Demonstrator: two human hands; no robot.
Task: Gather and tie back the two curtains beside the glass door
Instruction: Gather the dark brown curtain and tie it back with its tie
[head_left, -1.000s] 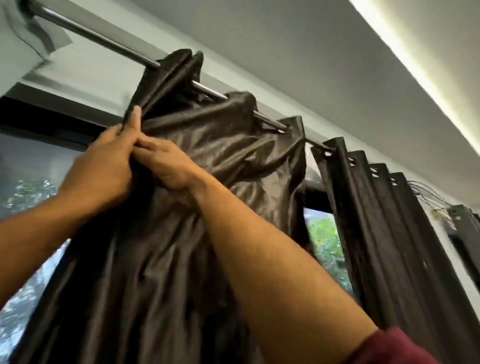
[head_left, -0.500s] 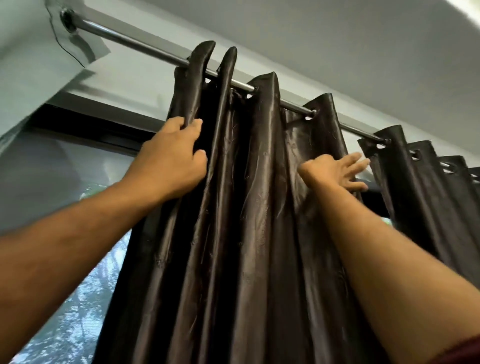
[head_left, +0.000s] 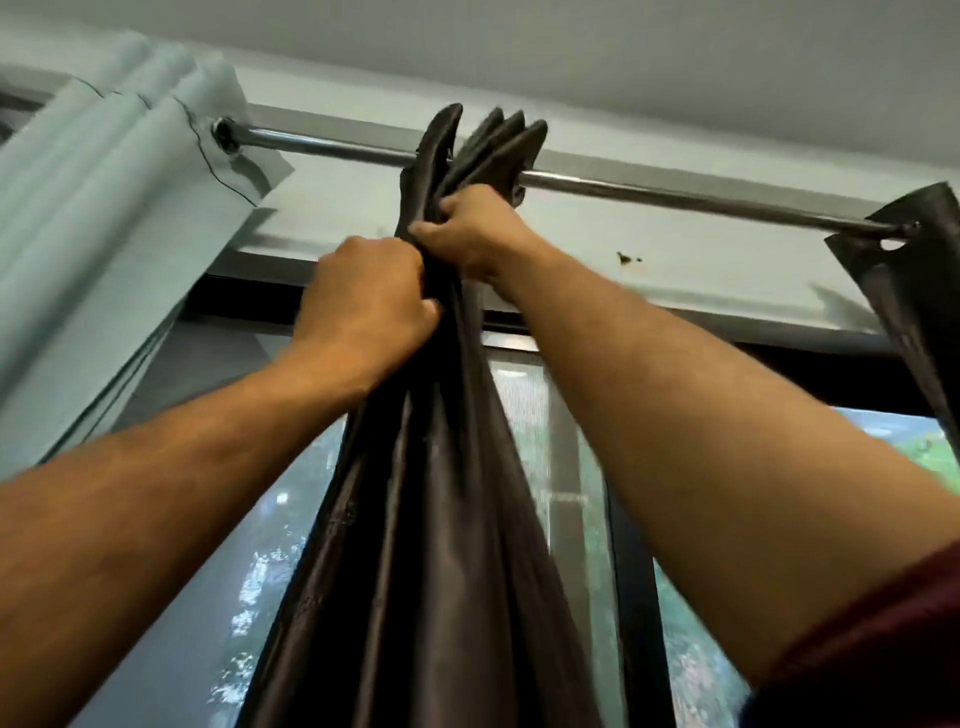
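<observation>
Head view | dark brown satin curtain (head_left: 441, 519), spread half a second ago, now bunched on steel rod (head_left: 675, 195) | left hand (head_left: 363, 306) and right hand (head_left: 467, 228) fingers clench its folds | gathering done, tying pending

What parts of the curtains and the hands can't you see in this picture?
- Head view: the bottom of the dark curtain is cut off by the lower edge.
- The left hand and right hand grip its folds; their fingertips are hidden in the cloth.
- The second dark curtain is mostly cut off by the right edge.
- The rod is hidden where it passes through the bunched folds.
- No tie-back shows anywhere.
</observation>
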